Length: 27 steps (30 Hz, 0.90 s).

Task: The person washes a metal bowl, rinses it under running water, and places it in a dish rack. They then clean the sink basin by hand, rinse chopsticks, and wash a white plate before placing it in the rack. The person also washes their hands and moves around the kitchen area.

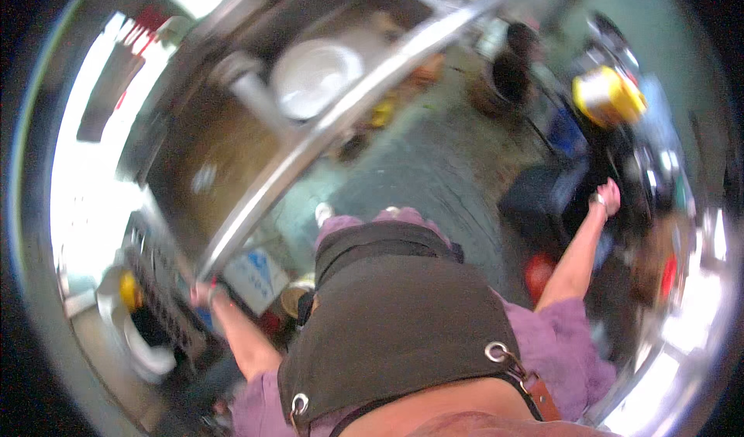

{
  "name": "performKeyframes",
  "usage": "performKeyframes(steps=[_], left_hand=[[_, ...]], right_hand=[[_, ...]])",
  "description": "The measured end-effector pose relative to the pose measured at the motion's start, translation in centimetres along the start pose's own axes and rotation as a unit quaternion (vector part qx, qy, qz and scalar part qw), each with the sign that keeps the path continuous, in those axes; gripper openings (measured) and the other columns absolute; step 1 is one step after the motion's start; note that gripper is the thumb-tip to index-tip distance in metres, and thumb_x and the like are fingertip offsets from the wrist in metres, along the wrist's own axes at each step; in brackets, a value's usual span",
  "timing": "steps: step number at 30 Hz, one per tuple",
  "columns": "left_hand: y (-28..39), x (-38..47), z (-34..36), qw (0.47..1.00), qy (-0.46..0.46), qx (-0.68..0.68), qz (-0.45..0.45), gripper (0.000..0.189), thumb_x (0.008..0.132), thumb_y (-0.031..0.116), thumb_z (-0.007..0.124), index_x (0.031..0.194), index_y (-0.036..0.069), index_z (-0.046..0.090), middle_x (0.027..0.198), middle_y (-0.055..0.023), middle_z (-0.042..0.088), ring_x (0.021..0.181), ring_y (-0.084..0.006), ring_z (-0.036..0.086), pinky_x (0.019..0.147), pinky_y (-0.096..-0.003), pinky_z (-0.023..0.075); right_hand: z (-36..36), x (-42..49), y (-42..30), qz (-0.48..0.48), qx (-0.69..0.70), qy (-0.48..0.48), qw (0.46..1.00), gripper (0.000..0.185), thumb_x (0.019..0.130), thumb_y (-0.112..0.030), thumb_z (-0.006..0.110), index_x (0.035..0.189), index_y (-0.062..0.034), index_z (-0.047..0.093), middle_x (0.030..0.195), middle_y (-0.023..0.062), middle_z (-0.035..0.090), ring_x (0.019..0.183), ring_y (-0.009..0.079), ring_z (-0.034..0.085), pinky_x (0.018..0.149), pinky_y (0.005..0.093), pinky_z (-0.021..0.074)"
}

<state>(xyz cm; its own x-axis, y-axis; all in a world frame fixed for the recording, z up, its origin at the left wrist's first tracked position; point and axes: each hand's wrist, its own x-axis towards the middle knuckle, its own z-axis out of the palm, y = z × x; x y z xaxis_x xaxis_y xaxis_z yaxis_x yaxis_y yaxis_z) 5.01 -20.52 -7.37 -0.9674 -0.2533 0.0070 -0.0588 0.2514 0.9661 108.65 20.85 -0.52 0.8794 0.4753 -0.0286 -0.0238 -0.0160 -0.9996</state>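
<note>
Blur covers much of the head view. My left hand (203, 294) is at the lower left, by the near end of a long shiny metal rail (325, 123); whether its fingers grip anything is unclear. Out to the right, my right hand (609, 197) looks closed near dark items, and I cannot tell if it holds something. Beyond the rail lies a round white basin or bowl (317, 79), beside a blurred grey cylindrical part (253, 88). A dark apron (401, 320) covers my front.
A yellow container (609, 97) stands at the upper right, near dark round vessels (510, 76). A white box with blue markings (256, 277) is by my left forearm. A red object (539, 274) lies beside my right forearm. Green-grey floor (424, 169) shows ahead of my feet.
</note>
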Motion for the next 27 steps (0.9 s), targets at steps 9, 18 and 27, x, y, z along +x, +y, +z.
performKeyframes(steps=[9,18,27], left_hand=[[2.3,7.6,15.8,0.977,-0.186,-0.075,-0.068,0.029,0.079,0.006,0.065,0.107,0.003,0.059,0.084,-0.0043,0.062,0.07,-0.0105,0.057,0.061,-0.0247,0.048],[-9.7,4.4,32.5,0.818,-0.397,0.414,-0.042,0.032,0.082,0.028,0.062,0.103,0.004,0.067,0.107,-0.0133,0.067,0.098,-0.0295,0.063,0.081,-0.0397,0.0505],[-9.6,-8.0,38.1,0.613,-0.429,0.66,-0.072,0.056,0.095,0.037,0.04,0.141,0.004,0.037,0.146,-0.0193,0.034,0.133,-0.0372,0.036,0.105,-0.0524,0.0323]], right_hand=[[30.8,-37.0,4.6,-0.275,-0.232,-0.413,0.837,0.013,0.091,-0.012,0.057,0.097,-0.0044,0.067,0.081,0.0048,0.062,0.064,0.0123,0.055,0.061,0.0282,0.0477],[39.4,-60.9,7.8,-0.459,-0.339,-0.527,0.63,0.02,0.075,-0.009,0.063,0.095,-0.0113,0.066,0.095,0.0067,0.061,0.094,0.0274,0.056,0.085,0.042,0.0419],[39.6,-63.7,8.1,-0.522,-0.449,-0.483,0.541,0.016,0.079,-0.014,0.059,0.092,-0.0136,0.066,0.091,0.0035,0.061,0.095,0.0237,0.054,0.094,0.0434,0.0333]])
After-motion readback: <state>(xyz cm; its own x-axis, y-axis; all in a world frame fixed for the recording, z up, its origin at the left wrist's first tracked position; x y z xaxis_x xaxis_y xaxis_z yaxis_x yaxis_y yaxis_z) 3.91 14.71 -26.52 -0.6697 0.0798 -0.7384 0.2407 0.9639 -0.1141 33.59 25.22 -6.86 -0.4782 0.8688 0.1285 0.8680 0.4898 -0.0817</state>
